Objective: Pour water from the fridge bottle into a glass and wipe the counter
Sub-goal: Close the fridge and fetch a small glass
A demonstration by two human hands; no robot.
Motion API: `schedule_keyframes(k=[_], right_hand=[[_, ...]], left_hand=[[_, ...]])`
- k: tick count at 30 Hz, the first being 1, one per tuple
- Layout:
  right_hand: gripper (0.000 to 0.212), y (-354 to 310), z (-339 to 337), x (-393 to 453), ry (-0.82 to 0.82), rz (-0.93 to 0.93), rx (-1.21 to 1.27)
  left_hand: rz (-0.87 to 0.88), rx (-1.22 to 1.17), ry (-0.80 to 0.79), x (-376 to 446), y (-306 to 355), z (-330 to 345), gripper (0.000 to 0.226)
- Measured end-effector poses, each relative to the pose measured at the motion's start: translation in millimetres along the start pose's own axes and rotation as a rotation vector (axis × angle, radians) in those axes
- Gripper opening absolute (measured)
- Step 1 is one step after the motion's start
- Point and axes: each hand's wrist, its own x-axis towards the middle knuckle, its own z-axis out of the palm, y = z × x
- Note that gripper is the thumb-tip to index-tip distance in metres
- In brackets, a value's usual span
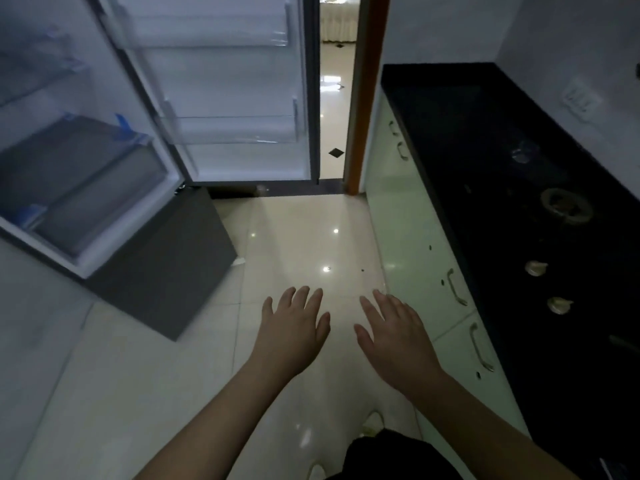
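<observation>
The fridge (pixel 79 188) stands on the left with its door (pixel 239 98) swung wide open; the door shelves look bare and no bottle shows. A black counter (pixel 485 140) runs along the right wall. On it, a faint clear glass (pixel 524 154) stands toward the back. My left hand (pixel 294 327) and my right hand (pixel 394 334) are held out flat over the floor, palms down, fingers spread, holding nothing and touching nothing.
A gas hob with a burner ring (pixel 566 206) and two knobs (pixel 536 268) sits on the counter. Pale cabinet fronts with metal handles (pixel 457 287) lie below it. A doorway (pixel 337 98) opens beyond the fridge door. The tiled floor (pixel 304 237) is glossy.
</observation>
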Motion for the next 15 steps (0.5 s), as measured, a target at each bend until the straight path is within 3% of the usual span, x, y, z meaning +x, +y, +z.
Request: schedule_keyframes(k=[5, 10, 15], right_hand=[[0.074, 1, -16, 55, 0.013, -0.127, -0.005], [0.056, 13, -37, 113, 0.108, -0.202, -0.028], [0.052, 18, -59, 155, 0.140, -0.295, 0.008]], left_hand=[[-0.096, 0.000, 0.048, 34, -4, -22, 0.055], [-0.195, 0.107, 0.107, 68, -2, -40, 0.064], [-0.273, 0.092, 0.119, 90, 3, -47, 0.070]])
